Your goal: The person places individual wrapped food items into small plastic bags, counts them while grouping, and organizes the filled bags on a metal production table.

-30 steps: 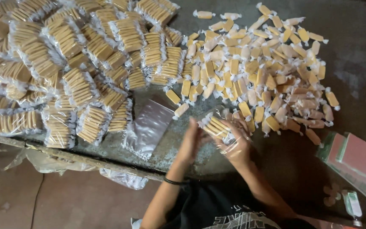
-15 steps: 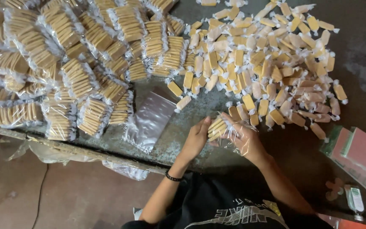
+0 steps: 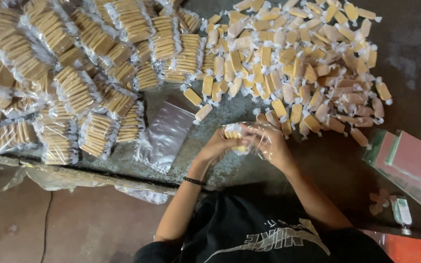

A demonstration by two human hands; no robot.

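Observation:
My left hand and my right hand meet over the near middle of a grey table. Both hold a small clear plastic bag with yellow wrapped candies inside. My left wrist wears a black band. Just beyond the hands lies a big loose heap of yellow wrapped candies. A stack of flat empty clear bags rests on the table to the left of my left hand.
Many filled bags of candies are piled over the left half of the table. A pink and green box sits at the right edge, with a small lighter-like object near it. The table's front edge runs along the lower left.
The view has shifted a little. My hands stay together on the bag, drawn slightly nearer and working around its top.

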